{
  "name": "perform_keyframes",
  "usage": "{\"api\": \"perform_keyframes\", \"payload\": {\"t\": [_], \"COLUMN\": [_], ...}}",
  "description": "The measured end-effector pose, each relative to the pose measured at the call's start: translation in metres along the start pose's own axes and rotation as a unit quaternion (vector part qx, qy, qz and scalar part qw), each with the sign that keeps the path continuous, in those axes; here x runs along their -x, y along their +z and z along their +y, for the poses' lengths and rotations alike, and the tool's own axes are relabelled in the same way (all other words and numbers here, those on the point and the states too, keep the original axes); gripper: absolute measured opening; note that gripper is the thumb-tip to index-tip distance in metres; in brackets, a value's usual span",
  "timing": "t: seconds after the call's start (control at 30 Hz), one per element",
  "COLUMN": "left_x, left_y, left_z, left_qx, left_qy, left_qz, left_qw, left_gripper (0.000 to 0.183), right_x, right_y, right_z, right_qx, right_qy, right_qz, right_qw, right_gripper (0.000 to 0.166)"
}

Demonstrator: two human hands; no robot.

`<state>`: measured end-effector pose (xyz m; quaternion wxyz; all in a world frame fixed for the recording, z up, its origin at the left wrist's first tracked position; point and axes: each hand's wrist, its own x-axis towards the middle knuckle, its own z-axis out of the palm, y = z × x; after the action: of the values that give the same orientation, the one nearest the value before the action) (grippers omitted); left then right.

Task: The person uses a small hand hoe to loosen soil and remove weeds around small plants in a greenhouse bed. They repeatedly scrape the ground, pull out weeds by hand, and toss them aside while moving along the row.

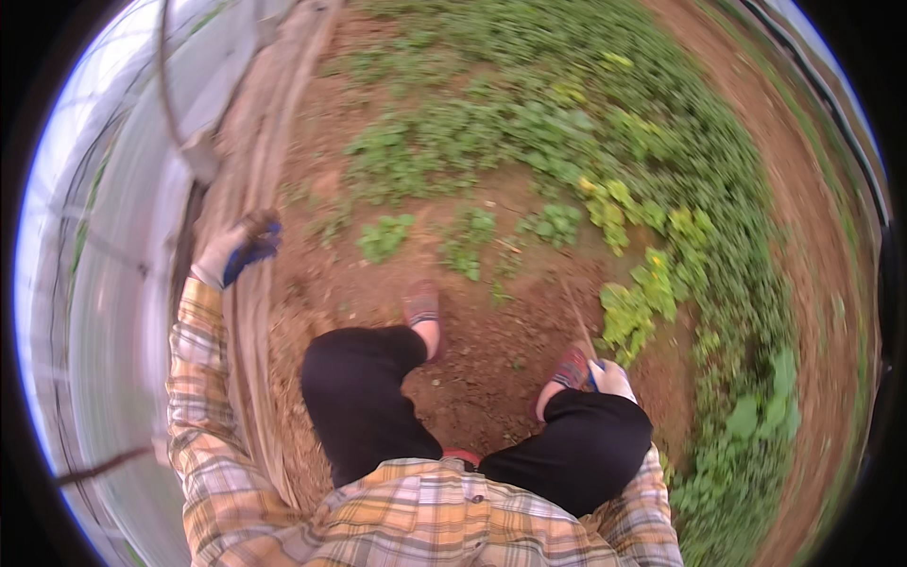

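Note:
My left hand (pixel 244 244) is raised at the left above a strip of pale sheeting. It wears a white and blue work glove with brown soil over the fingers. The fingers are blurred, and I cannot tell whether anything is in them. At my right knee, my right hand (pixel 611 379), gloved the same way, grips a thin rod (pixel 579 315) that slants forward over the soil. The rod's far end blurs into the ground. Yellow-green leafy plants (pixel 627 312) grow just ahead of that hand. Small green plants (pixel 386 237) stand in the bare soil (pixel 468 383) before my feet.
A dense bed of green plants (pixel 510 120) spreads ahead and down the right side. Translucent plastic sheeting (pixel 134 298) with a curved pole (pixel 166 92) forms a wall at the left. Pale sheeting (pixel 258 135) runs along its foot. A dirt path (pixel 815 255) lies far right.

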<state>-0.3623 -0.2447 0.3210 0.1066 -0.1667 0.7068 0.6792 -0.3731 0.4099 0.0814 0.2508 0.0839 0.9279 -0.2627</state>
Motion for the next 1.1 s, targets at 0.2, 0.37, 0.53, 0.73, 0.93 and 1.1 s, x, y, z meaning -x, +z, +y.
{"api": "perform_keyframes", "payload": {"t": [0.2,0.37,0.53,0.73,0.93,1.1], "left_x": [-0.145,-0.222,-0.293,-0.379,-0.422,-0.419], "left_y": [0.232,0.358,0.455,0.487,0.469,0.462], "left_z": [-0.042,-0.099,-0.156,-0.222,-0.214,-0.218], "left_qx": [-0.448,-0.682,-0.719,-0.734,-0.735,-0.7], "left_qy": [-0.001,0.136,0.203,0.403,0.265,0.196], "left_qz": [-0.319,-0.404,-0.402,-0.239,-0.212,-0.222], "left_qw": [0.835,0.594,0.528,0.492,0.587,0.65], "left_gripper": [0.05,0.055,0.045,0.056,0.048,0.025], "right_x": [-0.02,-0.045,-0.094,-0.13,-0.164,-0.189], "right_y": [0.038,0.024,0.003,0.003,0.012,0.023], "right_z": [0.047,0.026,0.017,-0.004,-0.036,-0.056], "right_qx": [-0.259,-0.503,-0.523,-0.566,-0.533,-0.361], "right_qy": [0.053,0.127,0.173,0.195,0.176,0.165], "right_qz": [-0.041,-0.123,-0.134,-0.095,-0.102,-0.093], "right_qw": [0.964,0.846,0.824,0.795,0.821,0.913], "right_gripper": [0.037,0.028,0.028,0.026,0.023,0.029]}}
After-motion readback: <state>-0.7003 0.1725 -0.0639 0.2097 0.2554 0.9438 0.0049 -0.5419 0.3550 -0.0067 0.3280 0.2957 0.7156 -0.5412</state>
